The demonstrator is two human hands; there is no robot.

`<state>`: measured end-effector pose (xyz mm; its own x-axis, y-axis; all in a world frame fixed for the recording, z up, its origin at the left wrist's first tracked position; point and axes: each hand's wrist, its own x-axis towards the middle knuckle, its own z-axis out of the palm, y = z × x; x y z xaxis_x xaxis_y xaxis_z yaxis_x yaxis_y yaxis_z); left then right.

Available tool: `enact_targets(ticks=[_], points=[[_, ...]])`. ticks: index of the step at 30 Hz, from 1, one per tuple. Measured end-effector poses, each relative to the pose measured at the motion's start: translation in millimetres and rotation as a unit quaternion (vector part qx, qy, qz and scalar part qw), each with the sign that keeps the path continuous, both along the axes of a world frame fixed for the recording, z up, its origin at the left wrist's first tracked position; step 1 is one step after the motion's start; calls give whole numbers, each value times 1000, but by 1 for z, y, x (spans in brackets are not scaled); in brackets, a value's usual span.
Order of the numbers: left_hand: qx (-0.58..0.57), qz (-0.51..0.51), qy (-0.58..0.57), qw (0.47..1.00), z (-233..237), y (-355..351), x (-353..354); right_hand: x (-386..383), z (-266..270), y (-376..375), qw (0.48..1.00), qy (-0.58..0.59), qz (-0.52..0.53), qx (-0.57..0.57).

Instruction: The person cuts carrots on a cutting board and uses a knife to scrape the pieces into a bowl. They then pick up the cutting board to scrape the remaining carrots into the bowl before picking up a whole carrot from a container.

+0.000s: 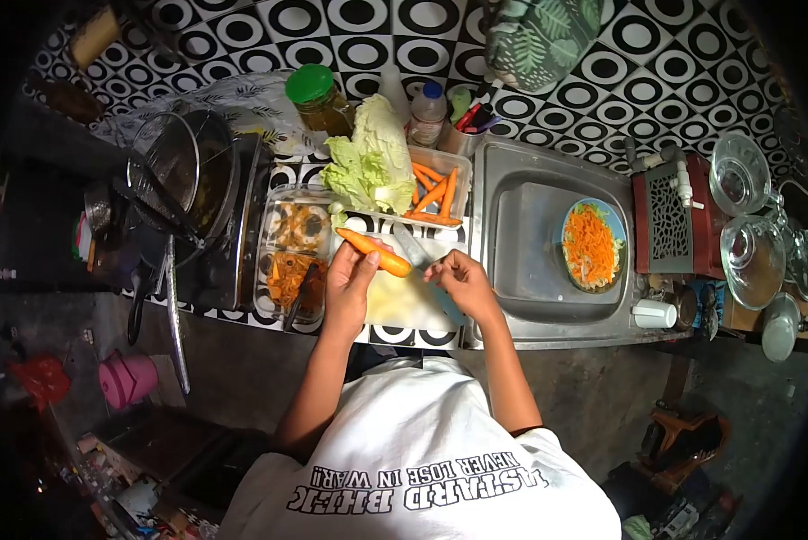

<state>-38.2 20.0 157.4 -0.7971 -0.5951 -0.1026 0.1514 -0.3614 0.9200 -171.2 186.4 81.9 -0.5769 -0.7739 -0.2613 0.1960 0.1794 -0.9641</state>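
My left hand (352,275) is closed round a whole carrot (391,262), holding it tilted above the counter. My right hand (460,281) is closed on a knife (412,249), whose pale blade points up and left, close to the carrot's thick end. Below both hands lies a pale yellowish cutting board (404,302). Behind them, several carrots (431,195) sit in a clear plastic container (463,176), with a head of napa cabbage (381,148) leaning at its left side.
Shredded carrot fills a bowl (565,260) in the metal sink (521,306) on the right. Clear food containers (294,261) stand left of my hands, beside the stove with a pan (215,189). A green-lidded jar (318,99) and a blue-capped bottle (429,112) stand behind.
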Motion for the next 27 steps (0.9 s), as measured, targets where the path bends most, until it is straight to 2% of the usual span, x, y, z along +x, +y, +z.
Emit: enact_targets(ticks=[2,4,5,6,8,12,14,15,16,18,20,21,22,23,24,26,27], points=[[-26,9,-25,999,2,-1,7,2,-12,-1,999,-8,11,32],[-18,13,-24,999,0,-2,16,7,-11,-7,974,119,148,123],[-25,7,-33,999,0,-2,19,18,-7,-2,978,139,121,98],[-31,0,-41,999,0,-2,22,21,-14,-7,966,176,150,113],[-22,10,-33,999,-4,-2,28,34,-25,-21,988,121,92,42],[-27,39,-58,997,-2,-11,45,42,-2,-62,987,71,106,96],[-121,31,-121,985,-11,-22,57,47,2,-79,999,1,54,-5],[-162,45,-171,971,-8,-27,61,52,26,-91,999,-26,34,-34],[-159,48,-172,971,-12,-31,66,54,33,-101,998,-26,38,-31],[-246,58,-222,942,-20,-41,77,56,41,-120,994,42,53,-88],[-203,80,-215,952,-19,-49,83,55,33,-144,991,82,58,-88],[-195,96,-219,951,-21,-54,87,53,34,-157,972,208,109,0],[-186,110,-224,950,-25,-60,93,52,33,-170,928,328,155,88],[-221,115,-226,942,-38,-68,99,52,14,-184,883,428,186,54],[-221,113,-222,943,-38,-76,103,51,6,-201,881,432,184,56],[-208,81,-274,935,-39,-88,114,54,-9,-230,804,502,292,125],[-207,80,-288,931,-44,-94,118,51,-27,-243,804,502,294,127]])
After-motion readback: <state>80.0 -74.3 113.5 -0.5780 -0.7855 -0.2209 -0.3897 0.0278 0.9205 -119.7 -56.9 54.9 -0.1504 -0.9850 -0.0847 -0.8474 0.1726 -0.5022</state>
